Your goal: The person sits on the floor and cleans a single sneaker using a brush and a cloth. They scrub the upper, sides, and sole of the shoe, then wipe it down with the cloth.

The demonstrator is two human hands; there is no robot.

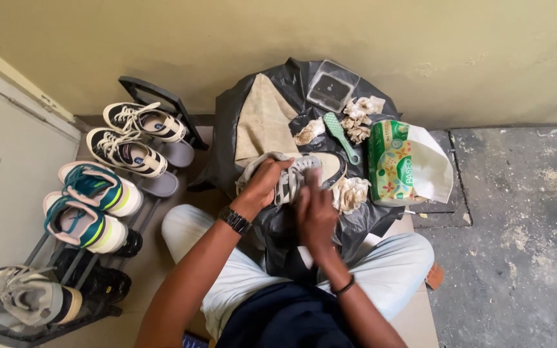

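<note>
A grey and white sneaker lies on a black plastic sheet in front of my knees. My left hand, with a dark watch on the wrist, grips the sneaker's near side by the laces. My right hand presses against the shoe's side; whether it holds a wipe is hidden. A crumpled dirty tissue lies just right of the shoe.
A green tissue pack, a green brush, more used tissues, a clear plastic lid and a beige cloth lie on the sheet. A shoe rack with several pairs stands at the left.
</note>
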